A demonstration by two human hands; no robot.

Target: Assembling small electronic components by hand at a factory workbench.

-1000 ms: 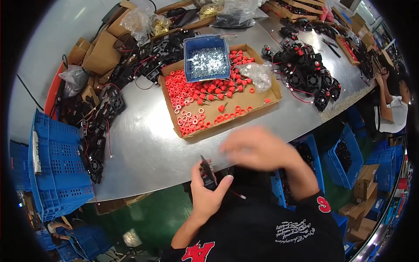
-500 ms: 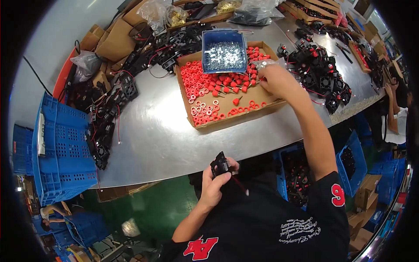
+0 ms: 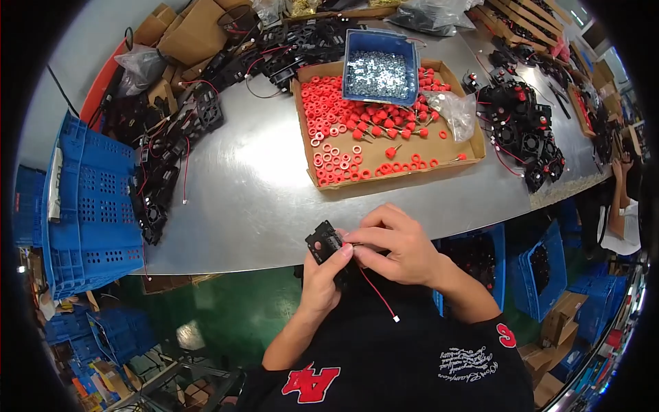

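My left hand (image 3: 321, 283) grips a black plastic fan unit (image 3: 325, 242) just off the table's near edge, thumb on its front side. From the unit a red and black wire (image 3: 376, 292) hangs down to a small white plug. My right hand (image 3: 397, 246) is closed in a pinch against the unit's right side, its fingertips meeting my left thumb. Something small and dark shows between those fingertips, too hidden to name. Beyond my hands lies a shallow cardboard box (image 3: 395, 175) holding red rings (image 3: 322, 110) and red knobs with metal pins (image 3: 391, 152).
A blue bin (image 3: 348, 65) of small metal parts rests on the box, beside a clear plastic bag (image 3: 456, 113). Black fan units (image 3: 525, 134) are heaped right and left on the metal table (image 3: 240, 199). A blue crate (image 3: 103, 206) stands at left. Another person (image 3: 621, 206) is at far right.
My right hand has come back from the plastic bag in the cardboard box to the fan unit. The unit is turned and tilted differently in my left hand.
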